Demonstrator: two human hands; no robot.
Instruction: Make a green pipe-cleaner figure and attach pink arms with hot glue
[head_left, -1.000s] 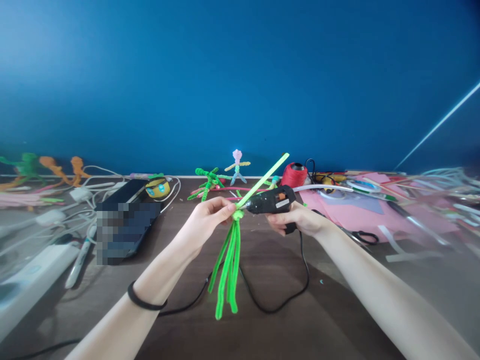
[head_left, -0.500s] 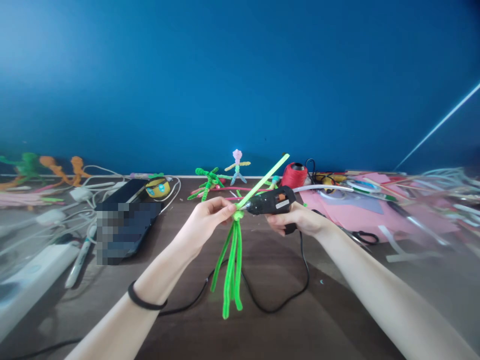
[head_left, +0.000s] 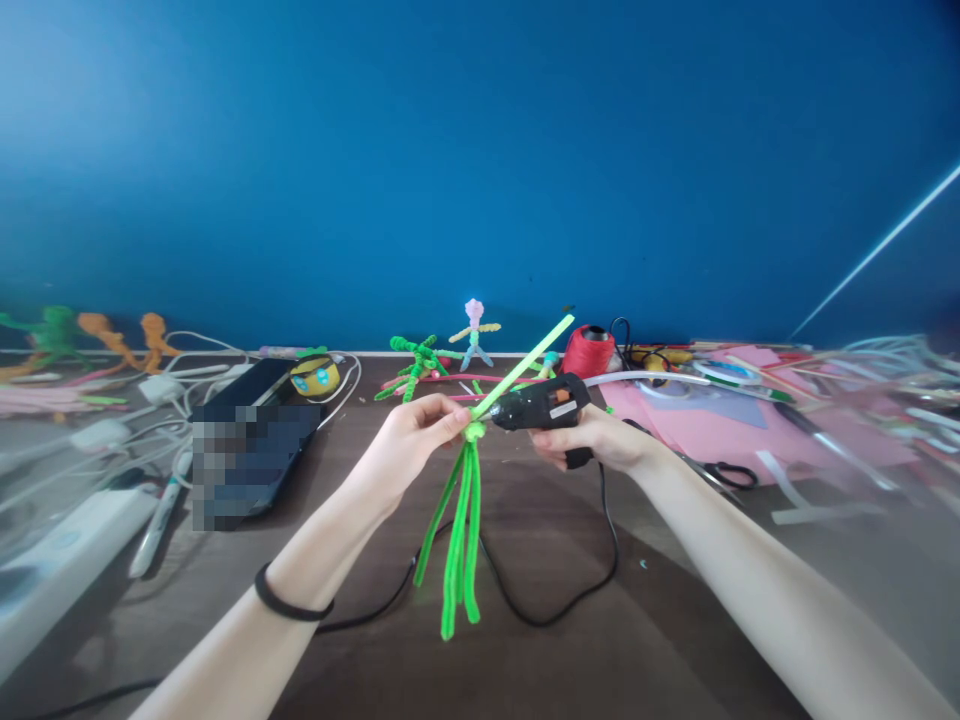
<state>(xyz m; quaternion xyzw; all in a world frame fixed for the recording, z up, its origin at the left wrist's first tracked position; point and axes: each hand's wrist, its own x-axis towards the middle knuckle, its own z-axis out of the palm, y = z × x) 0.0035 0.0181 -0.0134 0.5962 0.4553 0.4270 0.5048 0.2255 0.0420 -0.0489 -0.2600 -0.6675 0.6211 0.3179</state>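
Observation:
Between thumb and fingers, my left hand (head_left: 431, 432) pinches a bundle of green pipe cleaners (head_left: 469, 520) close to its wrapped knot. Several strands hang down below the knot, and a flat yellow-green strip (head_left: 529, 362) slants up to the right above it. My right hand (head_left: 585, 437) is wrapped round the handle of a black hot glue gun (head_left: 536, 402). Its nozzle points left and meets the strip's lower end just above the knot; whether glue is coming out cannot be made out. A clear glue stick (head_left: 637, 377) sticks out of the gun's back.
Pipe-cleaner figures (head_left: 474, 332) stand along the blue wall beside a red thread spool (head_left: 589, 350). Pink sheets (head_left: 690, 425) and scissors (head_left: 727, 475) lie right. Left are a dark case (head_left: 262, 440), a marker (head_left: 161, 515), white cables and a power strip (head_left: 67, 570). A black cord (head_left: 555, 612) loops across the table.
The green bundle has shifted slightly left, its hanging strands swinging a little that way. The strip's upper end has dipped slightly. Both hands keep nearly the same place and grip.

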